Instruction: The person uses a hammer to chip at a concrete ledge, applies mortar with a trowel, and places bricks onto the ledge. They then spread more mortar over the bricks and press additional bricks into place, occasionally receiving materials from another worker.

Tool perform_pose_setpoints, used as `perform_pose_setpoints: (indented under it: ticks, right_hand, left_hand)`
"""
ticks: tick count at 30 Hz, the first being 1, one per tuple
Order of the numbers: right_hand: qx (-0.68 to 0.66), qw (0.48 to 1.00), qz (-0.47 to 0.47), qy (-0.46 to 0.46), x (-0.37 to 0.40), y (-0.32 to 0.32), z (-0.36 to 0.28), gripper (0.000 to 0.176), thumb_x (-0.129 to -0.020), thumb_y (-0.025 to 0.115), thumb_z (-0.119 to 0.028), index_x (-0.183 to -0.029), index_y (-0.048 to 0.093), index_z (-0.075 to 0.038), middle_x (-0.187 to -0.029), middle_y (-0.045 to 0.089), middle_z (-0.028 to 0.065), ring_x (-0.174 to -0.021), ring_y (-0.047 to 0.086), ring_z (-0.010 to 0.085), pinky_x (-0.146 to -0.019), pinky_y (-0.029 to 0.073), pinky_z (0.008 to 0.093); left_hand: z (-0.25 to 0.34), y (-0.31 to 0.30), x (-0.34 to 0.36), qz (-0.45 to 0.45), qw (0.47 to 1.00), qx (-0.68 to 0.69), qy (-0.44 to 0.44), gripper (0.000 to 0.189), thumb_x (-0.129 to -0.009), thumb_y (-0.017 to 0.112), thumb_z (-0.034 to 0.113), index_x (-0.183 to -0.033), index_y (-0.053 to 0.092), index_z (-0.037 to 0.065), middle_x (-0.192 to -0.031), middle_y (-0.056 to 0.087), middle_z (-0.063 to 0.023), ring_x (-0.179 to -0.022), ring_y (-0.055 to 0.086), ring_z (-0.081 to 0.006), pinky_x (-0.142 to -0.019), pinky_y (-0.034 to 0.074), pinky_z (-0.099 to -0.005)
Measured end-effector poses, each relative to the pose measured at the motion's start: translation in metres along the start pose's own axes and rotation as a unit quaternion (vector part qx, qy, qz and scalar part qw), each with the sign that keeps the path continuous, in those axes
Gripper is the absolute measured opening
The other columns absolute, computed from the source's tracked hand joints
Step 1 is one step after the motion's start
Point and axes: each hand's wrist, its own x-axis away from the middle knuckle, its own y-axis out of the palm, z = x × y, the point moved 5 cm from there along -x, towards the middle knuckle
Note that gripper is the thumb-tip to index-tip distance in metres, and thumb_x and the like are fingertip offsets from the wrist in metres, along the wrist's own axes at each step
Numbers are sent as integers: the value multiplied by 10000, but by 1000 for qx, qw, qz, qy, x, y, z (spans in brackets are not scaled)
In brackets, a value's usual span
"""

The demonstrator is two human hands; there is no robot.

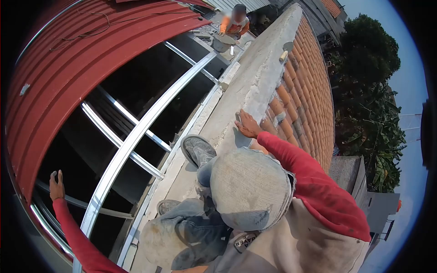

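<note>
My left hand (57, 185), in a red sleeve, is raised at the far left over the dark opening beside the red metal roofing (59, 77). Its fingers are apart, with dark grey tips, and no held object can be made out. On the concrete ledge (243, 86), by the edge of the orange roof tiles (302, 82), rests my right hand (248, 124). Its fingers are spread, with grey near the tips. A rounded, dusty pale cloth shape (250, 189) fills the lower middle, beside jeans and a grey shoe (198, 150).
Silver metal beams (136, 132) cross a dark opening on the left. Further up, a person in orange sleeves (235, 22) is near a bucket (223, 42). A tool with a pale handle (283, 56) lies at the tile edge. Trees (368, 50) stand at right.
</note>
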Motion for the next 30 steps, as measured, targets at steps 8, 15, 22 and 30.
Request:
perform_pose_setpoints:
  ticks: [8, 15, 22, 30]
  right_hand:
    - [-23, 946, 286, 149, -69, -157, 125, 403, -882, 610, -389, -915, 665, 9, -917, 668, 269, -916, 642, 439, -819, 487, 510]
    - [-126, 935, 259, 208, -175, -157, 289, 424, -870, 617, -388, -894, 687, 30, -951, 672, 299, -946, 663, 423, -854, 500, 458]
    - [-123, 919, 248, 279, -349, -183, 402, 557, -866, 607, -497, -958, 722, 40, -1000, 695, 271, -975, 667, 424, -895, 495, 463]
    - [-98, 898, 229, 363, -452, -173, 475, 623, -826, 649, -542, -1118, 694, 6, -1107, 680, 258, -1049, 661, 398, -903, 508, 471]
  left_hand:
    - [61, -112, -181, 55, 992, 72, 93, 493, -978, 500, 496, -1272, 556, 105, -1234, 622, -198, -1129, 608, -349, -945, 463, -426]
    - [231, -79, -167, 3, 989, -50, 137, 464, -959, 546, 451, -1203, 595, 59, -1117, 668, -228, -1061, 644, -380, -897, 482, -443]
    - [381, -21, -183, -94, 982, -67, 148, 437, -942, 590, 416, -1151, 628, 35, -1019, 688, -239, -982, 673, -373, -829, 512, -440]
    - [337, -27, -179, -151, 988, -22, -18, 404, -939, 594, 399, -1107, 647, 35, -905, 691, -185, -763, 691, -229, -631, 531, -358]
